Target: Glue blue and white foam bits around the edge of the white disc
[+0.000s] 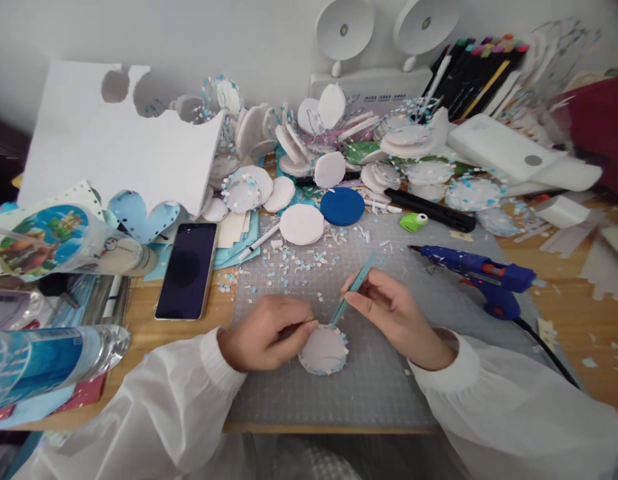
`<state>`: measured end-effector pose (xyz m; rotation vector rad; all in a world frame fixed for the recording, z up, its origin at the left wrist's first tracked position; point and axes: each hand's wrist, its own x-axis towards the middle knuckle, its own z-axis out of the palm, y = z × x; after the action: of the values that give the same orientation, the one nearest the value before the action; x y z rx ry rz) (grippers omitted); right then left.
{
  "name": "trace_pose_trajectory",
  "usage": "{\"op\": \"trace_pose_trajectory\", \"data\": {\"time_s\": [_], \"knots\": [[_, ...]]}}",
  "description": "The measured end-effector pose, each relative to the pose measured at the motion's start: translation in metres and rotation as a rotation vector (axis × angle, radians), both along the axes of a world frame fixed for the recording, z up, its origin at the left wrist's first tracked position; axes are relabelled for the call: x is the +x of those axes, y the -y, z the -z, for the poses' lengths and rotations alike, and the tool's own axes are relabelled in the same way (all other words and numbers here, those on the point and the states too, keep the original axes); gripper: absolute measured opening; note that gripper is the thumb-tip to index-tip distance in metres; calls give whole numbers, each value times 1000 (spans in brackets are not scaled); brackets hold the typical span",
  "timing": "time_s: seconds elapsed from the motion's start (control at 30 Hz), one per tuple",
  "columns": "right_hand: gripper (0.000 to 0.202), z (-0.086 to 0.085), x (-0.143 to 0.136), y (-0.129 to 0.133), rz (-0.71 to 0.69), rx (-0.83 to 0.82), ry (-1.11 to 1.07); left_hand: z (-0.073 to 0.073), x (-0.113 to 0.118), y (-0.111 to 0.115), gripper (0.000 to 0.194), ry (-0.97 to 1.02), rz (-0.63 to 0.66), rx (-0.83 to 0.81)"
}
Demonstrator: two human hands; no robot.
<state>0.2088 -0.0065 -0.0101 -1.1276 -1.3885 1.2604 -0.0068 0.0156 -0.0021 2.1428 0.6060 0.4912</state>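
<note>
A white disc with small blue and white paper bits around its edge lies on the grey cutting mat. My left hand pinches the disc's upper left rim between thumb and curled fingers. Teal tweezers are gripped in my right hand, their tips down at the disc's top edge. Whether the tips hold a paper bit is too small to tell. Loose paper bits are scattered over the mat beyond my hands.
To the right lies a blue glue gun with its cord. A phone, a water bottle and a lidded cup are at the left. Behind stand a blue disc, a green punch and several piled white discs.
</note>
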Motion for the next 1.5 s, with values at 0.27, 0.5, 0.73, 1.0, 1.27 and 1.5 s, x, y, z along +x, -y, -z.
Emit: {"op": "trace_pose_trajectory", "data": {"time_s": [0.27, 0.5, 0.73, 1.0, 1.27, 1.5], "knots": [[9, 2, 14, -15, 378, 136, -163, 0, 0, -1, 29, -14, 11, 1], [20, -10, 15, -14, 469, 521, 62, -1, 1, 0, 30, -8, 13, 27], [15, 2, 11, -5, 105, 358, 259, 1, 2, 1, 26, -40, -2, 102], [14, 8, 11, -4, 27, 417, 303, 5, 1, 4, 27, -8, -139, 231], [13, 6, 10, -6, 7, 446, 346, 7, 1, 4, 25, 4, -421, 147], [20, 0, 9, -3, 104, 392, 140, 6, 5, 5, 19, 70, -547, 18]]}}
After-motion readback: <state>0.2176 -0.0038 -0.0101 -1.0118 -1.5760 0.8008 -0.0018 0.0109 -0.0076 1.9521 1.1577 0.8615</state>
